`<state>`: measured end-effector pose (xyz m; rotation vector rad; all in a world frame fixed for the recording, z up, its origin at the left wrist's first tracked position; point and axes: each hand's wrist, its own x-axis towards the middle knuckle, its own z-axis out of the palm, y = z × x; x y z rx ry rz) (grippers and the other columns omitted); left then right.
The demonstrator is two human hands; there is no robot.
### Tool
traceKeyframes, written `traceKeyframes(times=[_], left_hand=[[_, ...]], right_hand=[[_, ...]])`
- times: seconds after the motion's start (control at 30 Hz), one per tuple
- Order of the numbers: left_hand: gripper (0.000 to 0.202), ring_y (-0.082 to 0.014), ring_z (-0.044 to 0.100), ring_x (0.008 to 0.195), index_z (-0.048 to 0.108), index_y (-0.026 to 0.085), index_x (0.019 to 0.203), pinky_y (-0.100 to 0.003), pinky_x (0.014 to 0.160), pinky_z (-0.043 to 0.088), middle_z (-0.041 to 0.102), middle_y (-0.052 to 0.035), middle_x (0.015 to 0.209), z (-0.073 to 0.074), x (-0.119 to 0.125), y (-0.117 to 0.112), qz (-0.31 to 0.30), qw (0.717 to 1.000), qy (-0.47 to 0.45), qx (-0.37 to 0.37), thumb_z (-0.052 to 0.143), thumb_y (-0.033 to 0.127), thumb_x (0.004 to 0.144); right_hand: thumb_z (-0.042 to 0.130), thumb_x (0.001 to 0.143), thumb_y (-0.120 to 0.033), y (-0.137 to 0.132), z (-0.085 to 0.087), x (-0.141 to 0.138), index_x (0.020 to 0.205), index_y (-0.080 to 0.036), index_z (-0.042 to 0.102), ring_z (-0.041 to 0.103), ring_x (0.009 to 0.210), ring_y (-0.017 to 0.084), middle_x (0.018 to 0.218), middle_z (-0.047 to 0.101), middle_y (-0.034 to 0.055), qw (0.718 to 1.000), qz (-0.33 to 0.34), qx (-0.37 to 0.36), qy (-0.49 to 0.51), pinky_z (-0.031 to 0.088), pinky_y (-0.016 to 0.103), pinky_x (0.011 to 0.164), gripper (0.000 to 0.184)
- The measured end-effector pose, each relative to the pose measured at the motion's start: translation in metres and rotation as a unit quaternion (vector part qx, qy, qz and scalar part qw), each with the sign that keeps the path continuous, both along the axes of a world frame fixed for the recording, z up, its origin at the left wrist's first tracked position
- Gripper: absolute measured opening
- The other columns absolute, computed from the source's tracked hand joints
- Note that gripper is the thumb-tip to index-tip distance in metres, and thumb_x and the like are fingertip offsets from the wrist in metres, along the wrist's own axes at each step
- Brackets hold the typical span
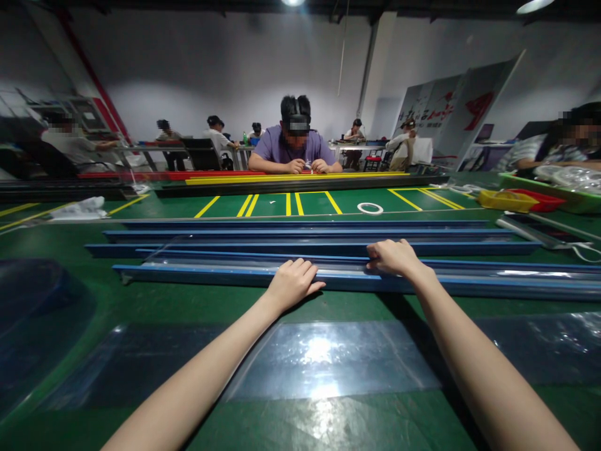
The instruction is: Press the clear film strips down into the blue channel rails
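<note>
Your left hand (293,282) lies on top of the nearest blue rail (197,274), which runs left to right across the green tabletop (154,300) just in front of you. Its grip is loose: the fingers are curled down onto the rail's upper face, knuckles up, and the thumb stretches out to the right along the near edge. Nothing is pinched between thumb and fingers.

Your right hand (392,257) sits on the same rail, a little farther right and farther from you. Its fingers bend over the rail's far lip. The thumb is hidden under the hand, so you cannot tell whether this grip is clamped on the rail or only hooked over it. The two hands are near each other but apart.

More blue rails (305,235) lie parallel just behind the near one. A clear sheet (319,357) lies flat on the tabletop between your forearms, catching the lamp glare. Farther off are a white tape ring (370,208), a yellow tray (507,200) and a red tray (539,200) to the right. A person in a purple shirt (293,147) sits opposite, hands together at the far edge.
</note>
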<state>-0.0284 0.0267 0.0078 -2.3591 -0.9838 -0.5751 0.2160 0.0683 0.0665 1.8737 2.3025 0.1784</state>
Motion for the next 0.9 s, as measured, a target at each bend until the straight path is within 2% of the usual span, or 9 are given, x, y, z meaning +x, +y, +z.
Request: traceKeyframes(times=[0.37,0.63,0.9], left_hand=[[0.033,-0.0165,0.051,0.069,0.052,0.016,0.075,-0.027,0.057,0.033,0.056,-0.0037,0.071,-0.002,0.002,0.0,0.002,1.0,-0.002,-0.005,0.04,0.045,0.085],[0.033,-0.0163,0.05,0.068,0.051,0.016,0.073,-0.027,0.056,0.032,0.056,-0.0032,0.07,-0.002,0.003,0.0,0.005,1.0,-0.003,0.005,0.041,0.045,0.084],[0.034,-0.0162,0.05,0.067,0.051,0.016,0.073,-0.027,0.056,0.031,0.056,-0.0033,0.069,-0.003,0.003,0.0,0.003,1.0,-0.006,0.003,0.04,0.045,0.085]], right_hand=[[0.055,0.07,-0.04,-0.004,0.004,0.001,0.087,-0.021,0.064,0.059,0.083,0.021,0.092,0.066,0.0087,0.999,-0.033,-0.018,-0.002,0.037,0.028,0.063,0.027],[0.055,0.071,-0.04,-0.006,0.001,-0.009,0.086,-0.021,0.065,0.06,0.082,0.023,0.088,0.066,0.0079,0.999,0.018,0.025,0.012,0.038,0.028,0.06,0.026],[0.055,0.072,-0.036,-0.005,-0.005,-0.013,0.086,-0.021,0.064,0.06,0.081,0.022,0.088,0.066,0.0085,0.999,0.016,0.018,0.032,0.036,0.024,0.053,0.023]])
